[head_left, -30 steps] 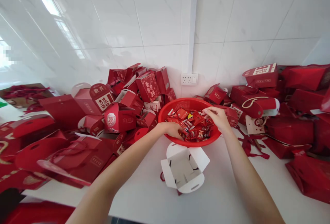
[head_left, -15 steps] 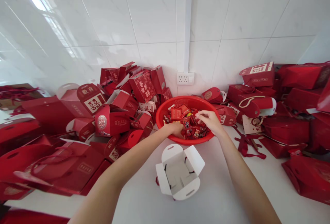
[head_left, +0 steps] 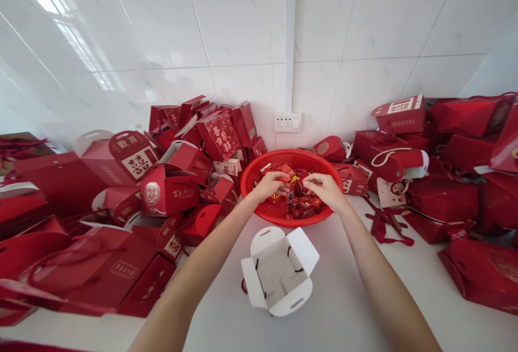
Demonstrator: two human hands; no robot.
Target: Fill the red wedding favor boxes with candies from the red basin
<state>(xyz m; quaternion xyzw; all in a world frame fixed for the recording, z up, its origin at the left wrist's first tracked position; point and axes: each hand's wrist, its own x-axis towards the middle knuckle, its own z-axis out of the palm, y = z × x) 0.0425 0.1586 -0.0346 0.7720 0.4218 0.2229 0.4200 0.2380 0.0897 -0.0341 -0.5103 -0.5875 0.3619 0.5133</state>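
A red plastic basket (head_left: 247, 201) stands on the table against the wall, holding a heap of small wrapped candies (head_left: 301, 209). Over its left side is my left hand (head_left: 272, 185), fingers drawn together around what looks like a red wrapped candy. My right hand (head_left: 324, 189) hovers above the basket's right side with thumb and fingertips pinched. Whatever lies in that pinch is too small to make out. In front of the basket sits a gift box (head_left: 279, 273), its white flaps spread and dark cord ends showing inside.
Red gift boxes (head_left: 170, 187) pile up along the left side. More red boxes (head_left: 445, 198) are stacked at right, with a loose ribbon (head_left: 384, 228) beside them. A power socket (head_left: 287, 122) is on the tiled wall behind the basket. Bare table (head_left: 343, 287) shows in front.
My left hand has risen out of the candies and moved slightly up and left. My right hand stays over the basket, its fingers a little lower. The view has shifted slightly.
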